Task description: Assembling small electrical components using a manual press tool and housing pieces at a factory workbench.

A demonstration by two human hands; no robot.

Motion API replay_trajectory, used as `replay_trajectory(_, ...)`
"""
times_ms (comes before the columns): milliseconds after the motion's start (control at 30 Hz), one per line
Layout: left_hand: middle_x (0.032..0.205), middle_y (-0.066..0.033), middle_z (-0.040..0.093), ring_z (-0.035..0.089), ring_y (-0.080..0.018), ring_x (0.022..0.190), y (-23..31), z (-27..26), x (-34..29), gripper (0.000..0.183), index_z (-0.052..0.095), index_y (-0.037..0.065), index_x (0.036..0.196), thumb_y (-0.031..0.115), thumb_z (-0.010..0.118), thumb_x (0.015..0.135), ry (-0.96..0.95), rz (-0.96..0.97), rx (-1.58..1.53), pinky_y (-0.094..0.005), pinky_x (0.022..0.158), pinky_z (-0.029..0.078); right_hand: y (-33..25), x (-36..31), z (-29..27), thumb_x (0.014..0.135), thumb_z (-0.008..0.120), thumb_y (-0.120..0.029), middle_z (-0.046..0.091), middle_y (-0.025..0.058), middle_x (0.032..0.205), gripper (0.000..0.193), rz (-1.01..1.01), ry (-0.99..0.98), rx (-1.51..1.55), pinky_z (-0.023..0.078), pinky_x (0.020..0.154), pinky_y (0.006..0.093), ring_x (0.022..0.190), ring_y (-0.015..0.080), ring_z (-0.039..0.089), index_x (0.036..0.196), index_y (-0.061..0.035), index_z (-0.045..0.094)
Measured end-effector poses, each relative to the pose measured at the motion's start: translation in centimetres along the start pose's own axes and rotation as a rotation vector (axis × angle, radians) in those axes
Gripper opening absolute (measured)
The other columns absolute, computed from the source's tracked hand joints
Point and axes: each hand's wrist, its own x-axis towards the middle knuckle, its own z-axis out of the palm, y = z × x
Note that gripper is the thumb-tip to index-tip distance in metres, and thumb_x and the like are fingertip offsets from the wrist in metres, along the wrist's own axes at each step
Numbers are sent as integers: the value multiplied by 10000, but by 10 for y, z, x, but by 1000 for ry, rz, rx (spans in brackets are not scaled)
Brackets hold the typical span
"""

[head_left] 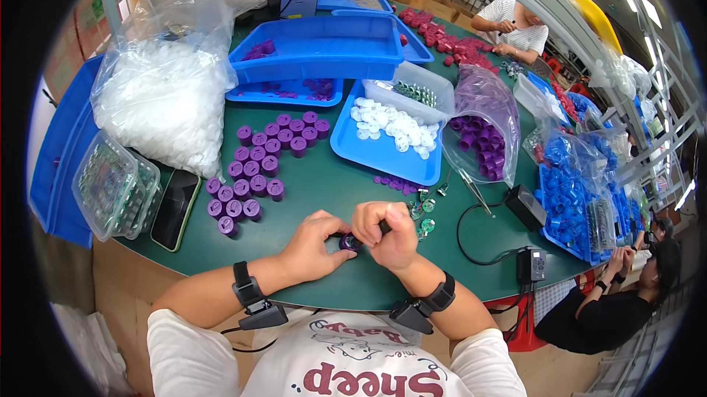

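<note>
My left hand (315, 244) pinches a small purple cap (350, 242) against the green table (324, 176) near its front edge. My right hand (387, 233) is closed in a fist around a dark tool handle (384, 227), pressing down onto that cap. Both hands touch each other over the cap. Left of them stand several finished purple caps (258, 161) in rows. Small round green circuit boards (426, 209) lie just right of my right hand.
A blue tray with white caps (383, 154) sits beyond my hands, a clear bag of purple caps (482, 132) to its right. A big bag of white parts (166, 95), a phone (175, 209) and clear boxes (114, 187) are left. Other people work around the table.
</note>
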Motion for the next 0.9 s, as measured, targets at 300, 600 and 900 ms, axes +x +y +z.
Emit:
replay_trajectory(300, 825, -98, 624, 562, -269, 820, -8, -1, -1, 286, 626, 28, 840, 81, 786, 608, 13, 15, -61, -359, 734, 454, 15, 5, -1, 864, 410, -359, 338, 49, 477, 506, 113, -14, 29, 225, 433, 271, 446, 126, 284, 483, -43, 305)
replay_trajectory(600, 804, -80, 631, 566, -256, 807, -12, 6, -2, 265, 631, 46, 829, 76, 785, 616, 38, 28, -27, -352, 718, 452, 8, 6, 17, 790, 488, -340, 336, 24, 488, 462, 56, -183, -273, 216, 456, 292, 467, 136, 273, 491, -40, 305)
replay_trajectory(900, 843, -110, 621, 570, -258, 845, -5, 5, -6, 263, 634, 31, 812, 80, 796, 610, 42, -50, -14, -341, 754, 459, 15, -2, -1, 865, 422, -384, 329, 45, 462, 529, 11, -10, 78, 237, 419, 255, 425, 128, 277, 475, -43, 314)
